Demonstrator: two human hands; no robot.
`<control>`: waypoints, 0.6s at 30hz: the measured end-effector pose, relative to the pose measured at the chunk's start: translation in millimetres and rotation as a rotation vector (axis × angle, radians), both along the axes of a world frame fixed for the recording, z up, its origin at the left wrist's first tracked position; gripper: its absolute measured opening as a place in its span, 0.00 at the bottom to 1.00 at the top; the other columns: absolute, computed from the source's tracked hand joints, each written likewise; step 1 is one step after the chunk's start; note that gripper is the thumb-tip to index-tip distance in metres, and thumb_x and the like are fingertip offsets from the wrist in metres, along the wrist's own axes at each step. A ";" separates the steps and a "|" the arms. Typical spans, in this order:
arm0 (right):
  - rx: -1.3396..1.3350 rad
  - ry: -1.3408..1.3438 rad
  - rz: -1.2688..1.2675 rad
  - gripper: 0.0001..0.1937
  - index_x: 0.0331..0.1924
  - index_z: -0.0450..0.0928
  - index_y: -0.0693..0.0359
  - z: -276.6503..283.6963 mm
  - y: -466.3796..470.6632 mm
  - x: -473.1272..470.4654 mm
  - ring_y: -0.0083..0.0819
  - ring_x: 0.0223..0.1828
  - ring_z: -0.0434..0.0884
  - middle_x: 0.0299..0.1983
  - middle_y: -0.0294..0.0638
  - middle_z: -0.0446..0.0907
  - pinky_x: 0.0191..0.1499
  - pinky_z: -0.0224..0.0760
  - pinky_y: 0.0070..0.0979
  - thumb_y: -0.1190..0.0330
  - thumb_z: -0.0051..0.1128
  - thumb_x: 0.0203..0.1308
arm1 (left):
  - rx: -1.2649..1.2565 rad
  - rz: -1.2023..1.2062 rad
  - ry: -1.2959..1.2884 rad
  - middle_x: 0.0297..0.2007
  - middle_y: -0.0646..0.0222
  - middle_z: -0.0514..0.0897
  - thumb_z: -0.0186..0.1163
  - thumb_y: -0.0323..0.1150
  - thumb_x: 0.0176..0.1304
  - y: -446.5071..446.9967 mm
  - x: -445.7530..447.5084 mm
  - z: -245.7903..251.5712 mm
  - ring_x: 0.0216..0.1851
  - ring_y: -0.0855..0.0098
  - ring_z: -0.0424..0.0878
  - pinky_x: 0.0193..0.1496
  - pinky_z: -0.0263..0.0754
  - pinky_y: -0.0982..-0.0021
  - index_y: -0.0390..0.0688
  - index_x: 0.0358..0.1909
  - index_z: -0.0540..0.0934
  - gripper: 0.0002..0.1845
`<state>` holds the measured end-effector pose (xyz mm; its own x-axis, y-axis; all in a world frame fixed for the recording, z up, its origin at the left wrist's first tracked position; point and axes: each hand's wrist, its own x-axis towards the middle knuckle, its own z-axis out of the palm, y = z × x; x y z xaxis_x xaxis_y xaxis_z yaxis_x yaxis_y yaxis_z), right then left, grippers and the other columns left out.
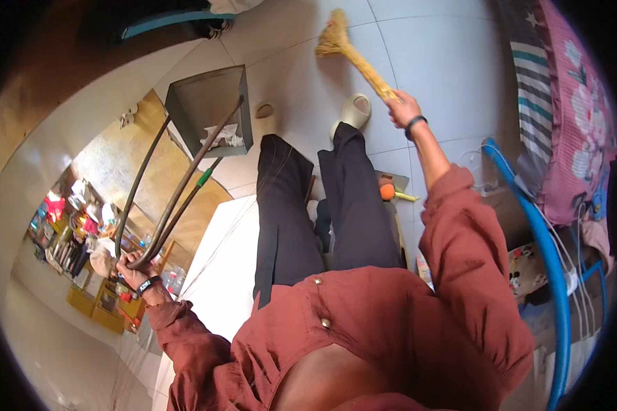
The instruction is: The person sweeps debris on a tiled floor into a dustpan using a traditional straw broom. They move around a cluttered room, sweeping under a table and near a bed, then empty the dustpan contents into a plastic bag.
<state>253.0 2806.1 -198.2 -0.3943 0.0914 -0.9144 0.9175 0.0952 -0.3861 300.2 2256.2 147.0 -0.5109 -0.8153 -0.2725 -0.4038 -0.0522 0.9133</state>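
My right hand (pixel 403 109) is closed around the handle end of a yellow straw hand broom (pixel 362 61), whose bristle head hangs over the pale tiled floor at the top. In my left hand (pixel 133 272) is the curved dark handle (pixel 177 198) of a metal dustpan (pixel 177 108). The pan is box-shaped, and crumpled white paper (pixel 226 136) lies inside it. A green band wraps part of the handle's thinner rod. The pan is ahead of my legs to the left, apart from the broom.
A blue metal frame (pixel 545 267) with white cables stands at the right, near pink floral bedding (pixel 581 118). An orange ball-like thing (pixel 387 192) is beside my leg. Left of my legs is a bright white surface (pixel 221 241). Shelves full of mixed items (pixel 95 303) stand farther left.
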 end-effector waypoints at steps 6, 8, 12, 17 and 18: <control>-0.104 0.042 0.306 0.20 0.49 0.69 0.56 25.9 -16.3 61.9 0.29 0.22 0.75 0.23 0.40 0.75 0.24 0.69 0.25 0.62 0.52 0.50 | -0.027 0.099 0.038 0.15 0.75 0.61 0.50 0.35 0.56 14.1 8.4 7.5 0.19 0.75 0.60 0.27 0.63 0.73 0.45 0.18 0.62 0.12; -0.017 0.273 0.588 0.20 0.49 0.69 0.56 -12.3 -65.8 103.4 0.36 0.30 0.78 0.31 0.44 0.78 0.33 0.72 0.31 0.61 0.52 0.50 | -0.044 0.094 0.050 0.16 0.75 0.61 0.50 0.34 0.55 22.1 1.9 6.4 0.19 0.75 0.61 0.27 0.63 0.73 0.45 0.18 0.62 0.12; -0.050 0.107 1.021 0.19 0.46 0.72 0.57 -29.8 -140.0 90.3 0.44 0.44 0.75 0.42 0.50 0.75 0.48 0.66 0.36 0.61 0.50 0.49 | -0.098 0.062 0.026 0.16 0.76 0.61 0.51 0.33 0.54 30.2 -3.5 6.4 0.19 0.75 0.62 0.28 0.64 0.72 0.45 0.18 0.62 0.12; 0.080 0.216 0.942 0.17 0.45 0.74 0.57 -47.8 -79.3 27.0 0.43 0.43 0.75 0.39 0.50 0.76 0.47 0.67 0.32 0.62 0.48 0.49 | 0.105 0.044 0.040 0.15 0.77 0.59 0.49 0.33 0.56 4.7 -2.9 -5.8 0.18 0.77 0.58 0.29 0.62 0.74 0.47 0.16 0.59 0.14; 0.160 0.419 0.816 0.18 0.47 0.73 0.56 -75.0 -43.3 32.3 0.37 0.34 0.79 0.36 0.46 0.78 0.39 0.70 0.30 0.62 0.50 0.49 | 0.105 0.015 0.030 0.15 0.76 0.59 0.49 0.33 0.56 -0.7 -6.4 -13.7 0.18 0.77 0.58 0.29 0.62 0.74 0.46 0.16 0.59 0.14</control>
